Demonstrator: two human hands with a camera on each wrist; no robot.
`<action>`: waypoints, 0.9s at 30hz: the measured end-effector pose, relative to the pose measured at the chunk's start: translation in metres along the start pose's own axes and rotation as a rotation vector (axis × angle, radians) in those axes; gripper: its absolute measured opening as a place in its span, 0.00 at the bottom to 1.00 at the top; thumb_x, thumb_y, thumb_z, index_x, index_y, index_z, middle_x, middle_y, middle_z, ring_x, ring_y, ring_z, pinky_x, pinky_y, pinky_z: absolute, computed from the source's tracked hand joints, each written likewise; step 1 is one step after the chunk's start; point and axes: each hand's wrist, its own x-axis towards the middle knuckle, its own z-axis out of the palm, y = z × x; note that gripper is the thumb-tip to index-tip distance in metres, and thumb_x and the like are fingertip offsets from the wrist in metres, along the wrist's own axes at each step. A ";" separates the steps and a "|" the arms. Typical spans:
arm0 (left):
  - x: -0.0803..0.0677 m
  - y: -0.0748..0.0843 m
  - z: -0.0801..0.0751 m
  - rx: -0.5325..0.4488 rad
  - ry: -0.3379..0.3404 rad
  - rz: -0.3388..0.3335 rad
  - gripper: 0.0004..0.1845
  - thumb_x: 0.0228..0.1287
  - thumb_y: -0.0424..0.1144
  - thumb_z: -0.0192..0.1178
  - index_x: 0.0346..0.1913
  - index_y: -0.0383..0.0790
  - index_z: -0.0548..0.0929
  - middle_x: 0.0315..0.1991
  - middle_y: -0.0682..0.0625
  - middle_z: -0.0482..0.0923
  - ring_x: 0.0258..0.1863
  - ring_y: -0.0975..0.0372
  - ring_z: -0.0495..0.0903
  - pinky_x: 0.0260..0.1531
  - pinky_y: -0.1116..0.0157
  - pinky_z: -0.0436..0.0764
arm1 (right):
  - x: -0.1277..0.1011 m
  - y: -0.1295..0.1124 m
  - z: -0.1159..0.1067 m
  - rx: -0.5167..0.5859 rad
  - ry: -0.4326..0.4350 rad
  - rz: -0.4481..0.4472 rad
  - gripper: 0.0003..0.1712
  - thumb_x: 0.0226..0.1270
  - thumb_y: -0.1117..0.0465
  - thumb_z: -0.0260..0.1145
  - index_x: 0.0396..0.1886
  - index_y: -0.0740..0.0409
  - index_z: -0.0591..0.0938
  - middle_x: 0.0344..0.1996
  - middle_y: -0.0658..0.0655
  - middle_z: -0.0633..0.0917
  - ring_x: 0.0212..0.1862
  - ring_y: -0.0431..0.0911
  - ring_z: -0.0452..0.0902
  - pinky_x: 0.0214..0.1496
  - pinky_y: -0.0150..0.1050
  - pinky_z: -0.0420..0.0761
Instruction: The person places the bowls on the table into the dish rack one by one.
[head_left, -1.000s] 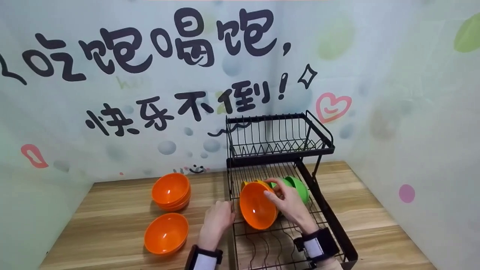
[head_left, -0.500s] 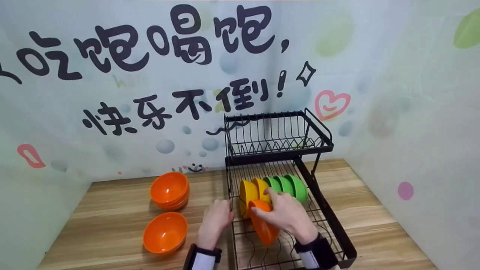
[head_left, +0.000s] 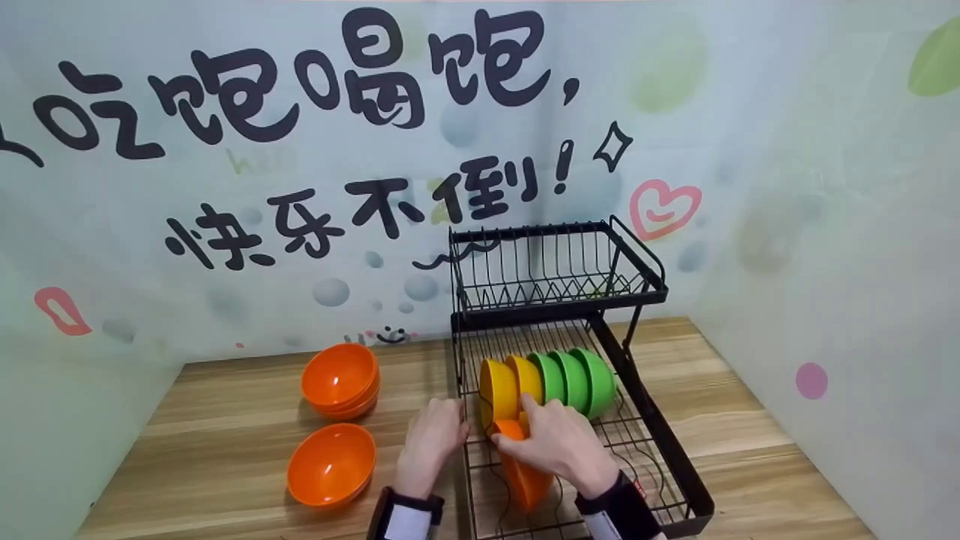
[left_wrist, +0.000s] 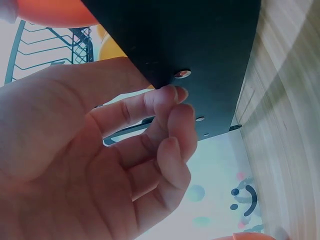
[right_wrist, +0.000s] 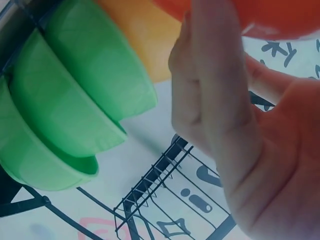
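My right hand (head_left: 517, 429) grips an orange bowl (head_left: 523, 474) by its rim. The bowl stands on edge in the lower tier of a black two-tier dish rack (head_left: 679, 480), just in front of two yellow bowls (head_left: 498, 391). Three green bowls (head_left: 577, 381) stand in a row behind those. In the right wrist view the fingers (right_wrist: 215, 100) curl over the orange bowl (right_wrist: 272, 17), with the green bowls (right_wrist: 75, 105) to the left. My left hand (head_left: 442, 424) rests at the rack's left rail. Its loosely bent fingertips (left_wrist: 172, 97) touch the black side plate (left_wrist: 200, 45).
On the wooden table (head_left: 225, 420), left of the rack, sit a stack of orange bowls (head_left: 340, 379) and a single orange bowl (head_left: 330, 463). The rack's upper tier (head_left: 555, 270) holds nothing. Printed walls close in behind and to the right.
My right hand has lowered the orange bowl and turned it edge-on, down into the lower tier in front of the yellow bowls. The left hand has stayed at the rail.
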 end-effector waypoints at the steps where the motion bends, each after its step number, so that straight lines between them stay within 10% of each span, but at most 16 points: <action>1: 0.000 0.000 0.000 0.000 -0.002 -0.001 0.05 0.51 0.32 0.64 0.31 0.35 0.81 0.30 0.37 0.83 0.27 0.50 0.82 0.23 0.56 0.79 | 0.000 -0.001 0.000 -0.003 -0.004 -0.001 0.43 0.54 0.36 0.62 0.58 0.64 0.74 0.13 0.47 0.67 0.15 0.40 0.65 0.16 0.34 0.63; 17: -0.001 0.001 0.000 0.002 0.022 0.010 0.04 0.50 0.31 0.64 0.28 0.35 0.80 0.28 0.38 0.83 0.25 0.50 0.81 0.21 0.57 0.77 | -0.005 -0.003 0.002 0.025 -0.053 -0.054 0.15 0.54 0.48 0.60 0.32 0.54 0.73 0.12 0.45 0.65 0.13 0.39 0.63 0.15 0.33 0.62; 27: -0.001 0.001 0.000 0.021 0.032 0.017 0.04 0.51 0.32 0.65 0.28 0.36 0.80 0.28 0.37 0.83 0.26 0.48 0.82 0.22 0.55 0.77 | -0.006 -0.001 -0.002 0.046 -0.141 -0.029 0.18 0.55 0.53 0.56 0.41 0.60 0.75 0.12 0.46 0.63 0.13 0.40 0.63 0.16 0.34 0.62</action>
